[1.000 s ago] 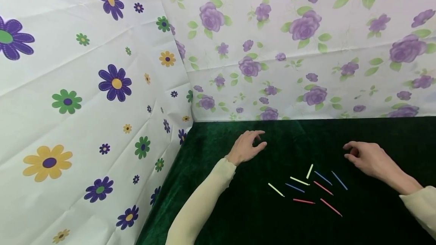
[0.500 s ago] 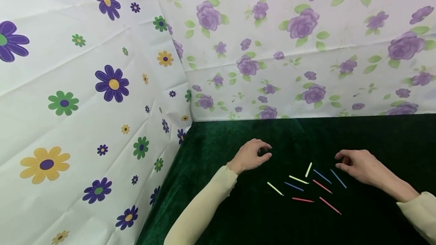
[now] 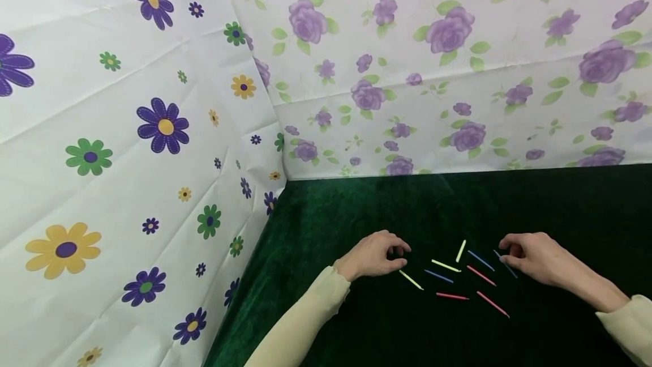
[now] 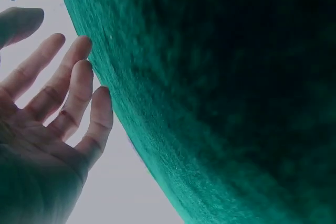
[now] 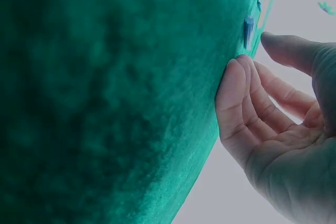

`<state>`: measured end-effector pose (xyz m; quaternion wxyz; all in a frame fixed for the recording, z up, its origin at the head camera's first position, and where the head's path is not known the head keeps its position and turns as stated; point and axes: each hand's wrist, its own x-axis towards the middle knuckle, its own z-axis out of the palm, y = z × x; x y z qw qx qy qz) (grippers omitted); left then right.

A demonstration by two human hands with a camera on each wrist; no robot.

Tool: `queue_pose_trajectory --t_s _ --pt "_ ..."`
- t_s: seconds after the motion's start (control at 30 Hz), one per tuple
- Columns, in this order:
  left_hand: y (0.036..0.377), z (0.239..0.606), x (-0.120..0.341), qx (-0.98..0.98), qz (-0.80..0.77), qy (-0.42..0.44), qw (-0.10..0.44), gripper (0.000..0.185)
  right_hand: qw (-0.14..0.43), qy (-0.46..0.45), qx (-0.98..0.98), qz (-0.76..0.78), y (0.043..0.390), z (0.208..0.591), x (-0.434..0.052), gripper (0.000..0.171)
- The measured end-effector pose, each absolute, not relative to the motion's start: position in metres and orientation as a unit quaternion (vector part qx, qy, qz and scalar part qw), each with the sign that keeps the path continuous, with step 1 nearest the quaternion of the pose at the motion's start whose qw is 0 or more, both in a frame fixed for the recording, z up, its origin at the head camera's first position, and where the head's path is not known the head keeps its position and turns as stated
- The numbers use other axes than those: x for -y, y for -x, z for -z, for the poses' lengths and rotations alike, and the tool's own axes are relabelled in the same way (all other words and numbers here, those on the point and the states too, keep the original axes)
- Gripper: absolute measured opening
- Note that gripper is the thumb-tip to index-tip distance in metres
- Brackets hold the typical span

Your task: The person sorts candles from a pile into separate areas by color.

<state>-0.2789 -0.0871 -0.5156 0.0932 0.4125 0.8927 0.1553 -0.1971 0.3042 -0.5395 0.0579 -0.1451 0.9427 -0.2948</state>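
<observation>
Thin yellow, blue and red sticks, like small candles, lie loose on a dark green cloth (image 3: 326, 214). My left hand (image 3: 374, 254) hovers with loosely bent fingers just above the end of the leftmost yellow stick (image 3: 411, 280). Its thumb and fingers stand apart in the left wrist view, holding nothing. Over the rightmost blue stick (image 3: 511, 271), my right hand (image 3: 547, 259) partly hides it from the head camera. The right wrist view shows a blue stick (image 5: 248, 32) beyond the fingertips, with thumb and fingers apart.
Between the hands lie two more yellow sticks, one slanting steeply (image 3: 460, 251), two blue ones and red sticks (image 3: 452, 296). White flowered sheets form a left wall (image 3: 117, 197) and a back wall (image 3: 336, 118) along the cloth's edges.
Both hands have come down and nearer to me, toward the sticks. My right hand has also moved left, over the rightmost blue stick. The sticks lie as before.
</observation>
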Motion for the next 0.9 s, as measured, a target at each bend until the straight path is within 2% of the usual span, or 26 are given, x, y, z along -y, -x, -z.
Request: queue_pose_trajectory --t_s 0.27,0.6,0.9 --pt "0.269 0.519 0.088 -0.887 -0.095 -0.442 0.095 0.024 0.048 0.148 -0.942 0.296 0.188 0.538 -0.295 0.019" --pt "0.262 0.518 0.087 -0.894 -0.077 -0.426 0.112 0.023 0.058 0.165 -0.933 0.315 0.178 0.542 -0.285 0.005" --pt "0.263 0.517 0.089 -0.889 -0.078 -0.438 0.111 0.016 0.060 0.196 -0.923 0.325 0.171 0.541 -0.278 0.006"
